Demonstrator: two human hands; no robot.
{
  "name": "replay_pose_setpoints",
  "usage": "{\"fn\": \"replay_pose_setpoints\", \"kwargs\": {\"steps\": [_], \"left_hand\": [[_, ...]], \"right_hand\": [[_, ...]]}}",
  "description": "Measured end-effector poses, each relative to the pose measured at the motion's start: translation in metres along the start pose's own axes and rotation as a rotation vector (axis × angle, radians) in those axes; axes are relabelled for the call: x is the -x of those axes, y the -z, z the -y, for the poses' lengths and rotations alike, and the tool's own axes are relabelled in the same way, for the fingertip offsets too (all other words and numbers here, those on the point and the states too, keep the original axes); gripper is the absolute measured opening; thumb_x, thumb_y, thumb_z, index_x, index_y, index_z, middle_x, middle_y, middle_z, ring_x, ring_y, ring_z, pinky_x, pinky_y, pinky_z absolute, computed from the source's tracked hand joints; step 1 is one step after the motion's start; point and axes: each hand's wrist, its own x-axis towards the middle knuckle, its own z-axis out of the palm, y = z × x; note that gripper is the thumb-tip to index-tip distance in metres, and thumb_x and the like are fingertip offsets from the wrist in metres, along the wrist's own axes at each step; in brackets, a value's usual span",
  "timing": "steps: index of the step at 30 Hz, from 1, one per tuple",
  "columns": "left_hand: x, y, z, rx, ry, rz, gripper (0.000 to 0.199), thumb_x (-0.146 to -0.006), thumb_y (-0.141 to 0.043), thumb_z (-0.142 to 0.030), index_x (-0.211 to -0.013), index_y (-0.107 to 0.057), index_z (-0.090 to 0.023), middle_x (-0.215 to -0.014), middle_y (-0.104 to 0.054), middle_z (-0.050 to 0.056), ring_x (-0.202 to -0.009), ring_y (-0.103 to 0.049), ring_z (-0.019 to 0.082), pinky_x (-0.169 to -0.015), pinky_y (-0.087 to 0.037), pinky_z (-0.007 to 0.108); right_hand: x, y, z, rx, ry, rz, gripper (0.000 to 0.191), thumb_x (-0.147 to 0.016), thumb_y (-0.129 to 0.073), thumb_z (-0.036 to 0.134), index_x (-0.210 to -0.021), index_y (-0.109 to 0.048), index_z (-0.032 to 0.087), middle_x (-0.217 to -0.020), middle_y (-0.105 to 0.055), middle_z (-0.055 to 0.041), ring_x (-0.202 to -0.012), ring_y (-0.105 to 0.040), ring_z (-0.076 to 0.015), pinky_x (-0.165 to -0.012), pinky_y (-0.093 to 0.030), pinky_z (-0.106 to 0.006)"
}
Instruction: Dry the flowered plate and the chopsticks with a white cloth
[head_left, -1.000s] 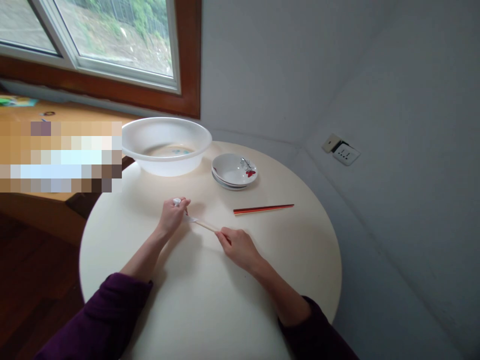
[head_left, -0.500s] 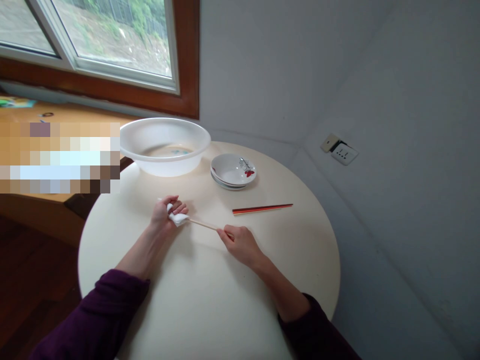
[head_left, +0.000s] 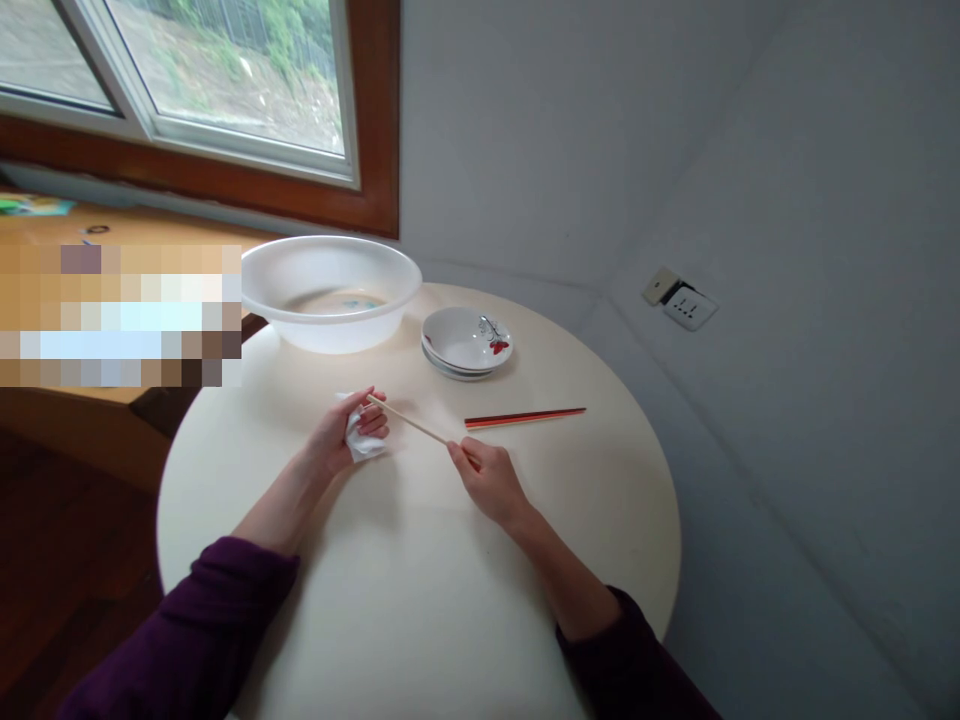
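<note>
A white tissue (head_left: 361,444) is held in my left hand (head_left: 349,425), its fingers curled and its lower end hanging out. My right hand (head_left: 491,478) grips one end of a thin pale chopstick (head_left: 412,421), which slants up and left. The chopstick's far tip is at the fingertips of my left hand, outside the tissue; whether it touches them I cannot tell. Right of the hands, several reddish and orange chopsticks (head_left: 525,418) lie side by side on the round white table (head_left: 420,620).
A large translucent white basin (head_left: 330,335) stands at the table's back left. Beside it is a stack of white dishes (head_left: 457,340) with a red flower pattern. A wooden desk (head_left: 150,225), partly pixelated, is at the left. A wall socket (head_left: 690,308) is at the right.
The pale chopstick has come out of the tissue, and its far tip now points up and left. My right hand moved slightly right; my left hand loosened around the tissue and shifted a little right.
</note>
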Motion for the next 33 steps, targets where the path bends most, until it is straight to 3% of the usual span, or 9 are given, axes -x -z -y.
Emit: {"fn": "replay_pose_setpoints", "kwargs": {"steps": [13,21,33], "left_hand": [[0.0011,0.0009,0.0005,0.023,-0.01,0.07,0.012,-0.077,-0.059,-0.019,-0.077,-0.063,-0.007,-0.049,-0.039,-0.004,-0.044,-0.038,0.006,-0.043,-0.037,0.019],[0.0007,0.0044,0.0016,0.013,-0.008,-0.007,0.011,-0.073,-0.063,-0.016,-0.079,-0.064,-0.007,-0.055,-0.053,0.001,-0.051,-0.052,0.009,-0.052,-0.048,0.023],[0.0,0.0066,0.0023,0.008,0.016,0.007,0.011,-0.073,-0.063,-0.016,-0.082,-0.064,-0.009,-0.058,-0.056,0.003,-0.053,-0.055,0.011,-0.055,-0.05,0.024]], "right_hand": [[-0.0009,-0.0002,-0.0019,0.03,-0.045,0.002,0.041,-0.086,-0.038,0.044,-0.053,-0.029,0.021,-0.048,-0.031,0.0054,-0.047,-0.028,-0.0088,-0.047,-0.022,-0.022],[-0.0018,-0.0003,-0.0024,0.051,-0.062,0.003,0.035,-0.086,-0.038,0.041,-0.057,-0.041,0.02,-0.052,-0.041,0.0037,-0.05,-0.035,-0.01,-0.05,-0.025,-0.021],[-0.003,-0.0018,-0.0062,0.038,-0.039,-0.02,0.028,-0.087,-0.039,0.032,-0.067,-0.054,0.019,-0.062,-0.056,0.0002,-0.057,-0.047,-0.0115,-0.056,-0.032,-0.021]]}}
